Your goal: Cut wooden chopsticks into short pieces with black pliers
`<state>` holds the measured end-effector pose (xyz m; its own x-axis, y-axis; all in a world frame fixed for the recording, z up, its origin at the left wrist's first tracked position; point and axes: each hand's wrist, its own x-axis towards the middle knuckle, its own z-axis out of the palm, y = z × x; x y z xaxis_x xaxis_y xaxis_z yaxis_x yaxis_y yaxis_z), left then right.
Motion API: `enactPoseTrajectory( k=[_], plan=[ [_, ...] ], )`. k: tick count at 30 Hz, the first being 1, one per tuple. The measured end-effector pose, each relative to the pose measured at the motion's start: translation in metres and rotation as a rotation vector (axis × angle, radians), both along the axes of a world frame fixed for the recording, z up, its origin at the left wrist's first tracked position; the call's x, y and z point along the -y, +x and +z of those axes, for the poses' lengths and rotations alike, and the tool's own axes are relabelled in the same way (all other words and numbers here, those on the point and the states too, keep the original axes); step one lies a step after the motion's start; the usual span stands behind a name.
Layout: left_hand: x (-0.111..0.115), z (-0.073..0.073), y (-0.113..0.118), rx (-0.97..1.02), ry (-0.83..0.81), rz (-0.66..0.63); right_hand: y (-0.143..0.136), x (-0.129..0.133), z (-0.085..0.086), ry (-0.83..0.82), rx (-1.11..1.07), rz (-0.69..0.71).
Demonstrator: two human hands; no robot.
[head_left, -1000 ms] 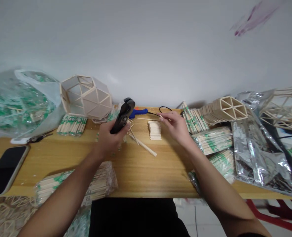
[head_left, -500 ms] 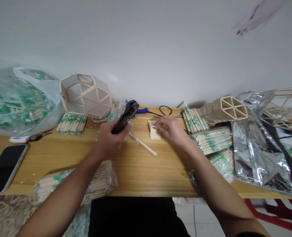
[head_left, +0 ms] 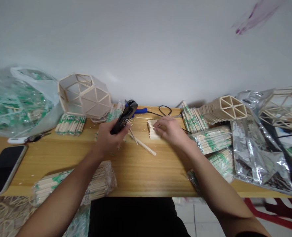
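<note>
My left hand (head_left: 111,136) is wrapped round a black hand tool (head_left: 124,116) with a curved head, held tilted above the table. Under it lie a thin loose stick (head_left: 133,136) and a thicker pale pair of joined chopsticks (head_left: 146,146). Over a neat row of short cut wooden sticks (head_left: 154,133), my right hand (head_left: 170,129) is closed with thumb and fingertips pinched together. A short thin stick seems to be between those fingertips, partly hidden. Just behind the row, a blue-handled tool (head_left: 141,111) with a black cord lies on the table.
Wrapped chopstick bundles (head_left: 211,139) stand on the right beside a hexagonal stick frame stack (head_left: 232,108) and a silver bag (head_left: 257,154). To the left are a stick-built lantern shape (head_left: 86,95), a plastic bag of wrappers (head_left: 19,102), a phone (head_left: 6,169) and a nearer bundle (head_left: 101,179).
The view has shifted very slightly. Both hands keep nearly the same place and grip, with the right fingertips still at the row of short sticks.
</note>
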<state>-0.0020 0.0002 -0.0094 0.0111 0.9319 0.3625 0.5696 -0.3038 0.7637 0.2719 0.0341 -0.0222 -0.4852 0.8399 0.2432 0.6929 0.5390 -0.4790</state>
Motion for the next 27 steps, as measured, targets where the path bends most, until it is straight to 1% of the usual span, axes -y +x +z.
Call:
enactPoseTrajectory(
  k=[12,15,17,19,22,25,27],
  plan=[
    [0.0,0.0,0.0,0.043,-0.017,0.027,0.0,-0.001,-0.001,0.003,-0.017,-0.01],
    [0.0,0.001,0.002,0.106,-0.078,0.043,-0.002,0.002,0.001,0.022,-0.05,-0.019],
    [0.0,0.004,0.004,0.211,-0.171,0.057,-0.008,0.007,0.005,0.01,-0.128,-0.007],
    [-0.001,0.008,0.006,0.338,-0.272,0.077,-0.016,0.014,0.01,-0.065,-0.244,0.05],
    [-0.002,0.016,0.009,0.447,-0.344,0.095,-0.03,0.027,0.015,-0.304,-0.36,0.184],
    [-0.002,0.019,0.011,0.472,-0.333,0.082,-0.04,0.034,0.015,-0.5,-0.472,0.198],
    [-0.001,0.018,0.011,0.475,-0.325,0.07,-0.044,0.035,0.012,-0.579,-0.549,0.181]
  ],
)
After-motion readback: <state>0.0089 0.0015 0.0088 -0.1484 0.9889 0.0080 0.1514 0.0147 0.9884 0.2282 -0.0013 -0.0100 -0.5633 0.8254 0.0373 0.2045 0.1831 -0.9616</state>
